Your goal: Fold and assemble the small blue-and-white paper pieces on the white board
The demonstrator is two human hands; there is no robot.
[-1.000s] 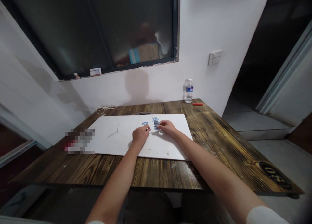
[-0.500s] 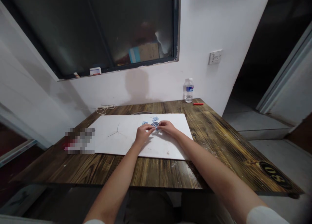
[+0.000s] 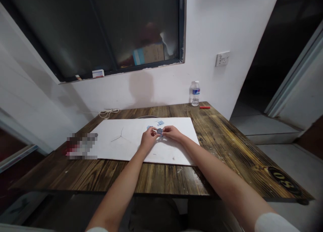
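Observation:
Over a white board (image 3: 136, 148) on the wooden table, both hands meet around a small dark blue, striped piece (image 3: 159, 131). My left hand (image 3: 149, 136) pinches its left side with thumb and fingers. On its right side are the closed fingertips of my right hand (image 3: 171, 132). Behind the hands, a blue striped piece (image 3: 160, 123) lies on the board. Another blue piece (image 3: 149, 127) shows partly just behind my left fingers. The details of the held piece are too small to tell.
A water bottle (image 3: 195, 94) and a red pen (image 3: 205, 107) are at the table's back right. A coiled white cord (image 3: 109, 112) lies at the back left. Thin dark lines (image 3: 121, 136) show on the board's left part. A pixelated patch covers the board's left end.
The held piece has turned and shows more between the fingertips. My left fingers have shifted slightly up, covering more of the blue piece behind them.

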